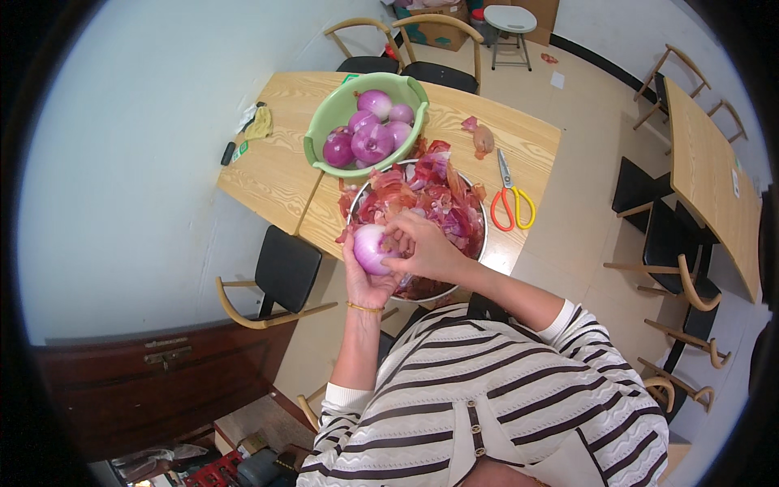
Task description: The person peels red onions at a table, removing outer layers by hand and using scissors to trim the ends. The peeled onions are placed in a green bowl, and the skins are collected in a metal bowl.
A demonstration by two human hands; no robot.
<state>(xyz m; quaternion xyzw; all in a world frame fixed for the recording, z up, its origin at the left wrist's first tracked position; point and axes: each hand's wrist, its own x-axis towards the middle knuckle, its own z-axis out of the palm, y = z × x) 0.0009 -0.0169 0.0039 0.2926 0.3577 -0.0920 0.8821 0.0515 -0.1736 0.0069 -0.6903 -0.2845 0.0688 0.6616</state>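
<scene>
A peeled purple onion (370,251) rests in my left hand (365,281), over the near left part of a round metal bowl (486,243) heaped with red onion skins (395,195). The fingers of my right hand (423,246) are bent against the onion's right end; whether they pinch a bit of skin there is hard to tell. Beyond the bowl stands a green plastic basin (316,122) holding several shiny purple onions (372,142). Scissors (508,189) with one red and one yellow handle lie right of the bowl.
The wooden table (523,131) also bears a loose piece of onion skin (482,140) and a yellow cloth (259,123) at its left edge. Chairs stand beyond the table and at its left, one with a black seat (288,268). A white stool (511,19) is farther back.
</scene>
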